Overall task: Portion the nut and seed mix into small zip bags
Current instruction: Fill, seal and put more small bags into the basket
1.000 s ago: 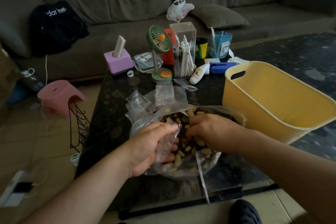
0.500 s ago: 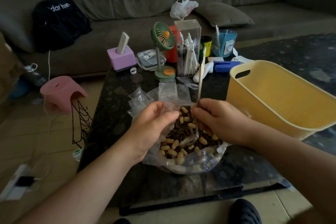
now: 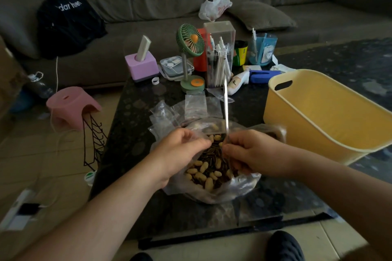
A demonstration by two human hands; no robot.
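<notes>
Clear plastic of the big bag (image 3: 244, 186) holds the nut and seed mix (image 3: 209, 165), which lies on the dark table (image 3: 131, 133) directly under and between both hands. The left hand (image 3: 180, 150) pinches the bag's rim with curled fingers, and the right hand (image 3: 252, 152) has its fingers curled around a small zip bag (image 3: 226, 110) that stands up edge-on above it. Just beyond the hands lie more empty zip bags (image 3: 195, 106), and to the right of the right hand stands a yellow basket (image 3: 307, 129).
</notes>
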